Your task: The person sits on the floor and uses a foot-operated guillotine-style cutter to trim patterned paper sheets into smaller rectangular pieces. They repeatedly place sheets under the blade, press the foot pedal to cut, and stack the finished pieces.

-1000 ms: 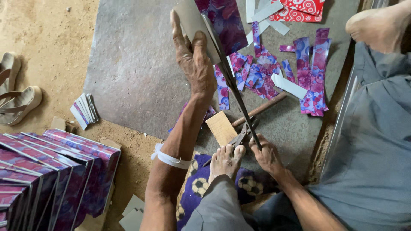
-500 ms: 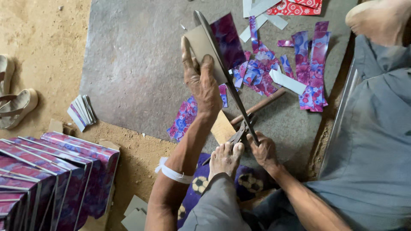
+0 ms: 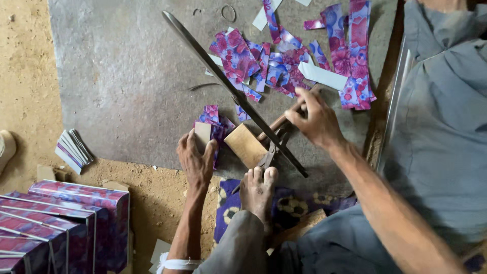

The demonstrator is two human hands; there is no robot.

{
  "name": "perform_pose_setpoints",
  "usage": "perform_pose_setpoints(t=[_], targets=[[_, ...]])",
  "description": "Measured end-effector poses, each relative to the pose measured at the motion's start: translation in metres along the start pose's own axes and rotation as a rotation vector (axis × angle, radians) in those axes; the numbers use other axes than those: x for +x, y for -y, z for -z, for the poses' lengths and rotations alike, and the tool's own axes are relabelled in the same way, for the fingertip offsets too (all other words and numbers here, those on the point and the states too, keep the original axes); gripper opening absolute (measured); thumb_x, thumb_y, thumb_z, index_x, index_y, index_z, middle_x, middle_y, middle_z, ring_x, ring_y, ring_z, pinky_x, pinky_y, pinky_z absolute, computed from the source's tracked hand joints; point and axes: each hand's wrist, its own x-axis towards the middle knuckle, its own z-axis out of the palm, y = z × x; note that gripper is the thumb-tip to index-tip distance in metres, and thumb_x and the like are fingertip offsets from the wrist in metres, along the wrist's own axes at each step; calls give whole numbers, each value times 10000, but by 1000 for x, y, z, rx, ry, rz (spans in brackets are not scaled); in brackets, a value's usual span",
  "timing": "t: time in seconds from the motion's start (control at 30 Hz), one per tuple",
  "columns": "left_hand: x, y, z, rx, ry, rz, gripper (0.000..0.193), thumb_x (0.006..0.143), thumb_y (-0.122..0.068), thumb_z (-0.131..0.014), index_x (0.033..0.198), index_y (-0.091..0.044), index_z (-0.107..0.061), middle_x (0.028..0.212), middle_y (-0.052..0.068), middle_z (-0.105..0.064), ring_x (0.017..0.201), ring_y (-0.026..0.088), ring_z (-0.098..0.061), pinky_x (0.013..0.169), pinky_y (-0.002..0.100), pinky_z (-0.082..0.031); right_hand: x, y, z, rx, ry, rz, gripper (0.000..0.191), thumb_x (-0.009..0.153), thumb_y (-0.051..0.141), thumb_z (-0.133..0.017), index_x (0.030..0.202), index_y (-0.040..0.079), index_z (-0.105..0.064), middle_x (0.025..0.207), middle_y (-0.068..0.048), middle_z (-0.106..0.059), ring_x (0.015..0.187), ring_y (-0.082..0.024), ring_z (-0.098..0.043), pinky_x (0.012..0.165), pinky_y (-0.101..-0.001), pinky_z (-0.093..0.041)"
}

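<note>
Left hand (image 3: 197, 157) low and near, palm down, fingers pointing far and curled over a flat edge, thumb tucked on the right side. Left forearm running straight back toward the near edge, a white band around it by the elbow. Right hand (image 3: 315, 122) farther and to the right, knuckles up, grip closed around a handle. Right forearm stretching diagonally to the near right. Bare foot (image 3: 258, 189) planted between both arms, toes pointing far.
</note>
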Motion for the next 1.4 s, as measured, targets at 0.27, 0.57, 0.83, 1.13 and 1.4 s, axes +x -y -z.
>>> perform_pose_setpoints(t=[0.27, 0.57, 0.83, 1.13, 1.4], targets=[[2, 20, 14, -33, 22, 6, 559, 888, -444, -726, 1116, 44, -576, 1049, 191, -572, 961, 304, -576, 823, 469, -486, 185, 41, -42, -503, 7, 697, 829, 816, 256, -848, 1488, -24, -452, 1327, -232, -526, 1201, -360, -530, 983, -509, -506], [-23, -7, 27, -378, 270, 75, 459, 858, -407, -751, 1000, -35, -523, 833, 58, -586, 752, 160, -558, 627, 342, -493, 248, 65, -71, -596, 40, 758, 656, 753, 260, -849, 1314, 41, -587, 1322, -229, -558, 1278, -374, -473, 998, -547, -422], [-20, -37, 19, -429, 304, 99, 484, 839, -437, -750, 971, -29, -525, 763, 52, -563, 695, 150, -531, 592, 337, -472, 201, 11, -10, -200, -1, 463, 453, 969, 66, -668, 1405, 4, -564, 1053, -226, -706, 937, -342, -710, 862, -451, -580], [-34, -87, 10, -581, 341, -13, 442, 845, -381, -756, 1002, -15, -561, 821, 39, -551, 761, 122, -507, 654, 318, -464, 118, -57, 27, 438, -152, 93, 702, 785, -46, -673, 1460, -3, -484, 1108, -139, -693, 936, -206, -692, 743, -325, -594], [-44, -141, 28, -1093, 478, 48, 452, 881, -302, -706, 1189, -8, -553, 999, 97, -672, 902, 168, -658, 809, 339, -537, 11, 9, 77, 957, -338, -26, 526, 895, 59, -691, 1367, -69, -498, 1059, -120, -671, 879, -159, -684, 702, -331, -613]])
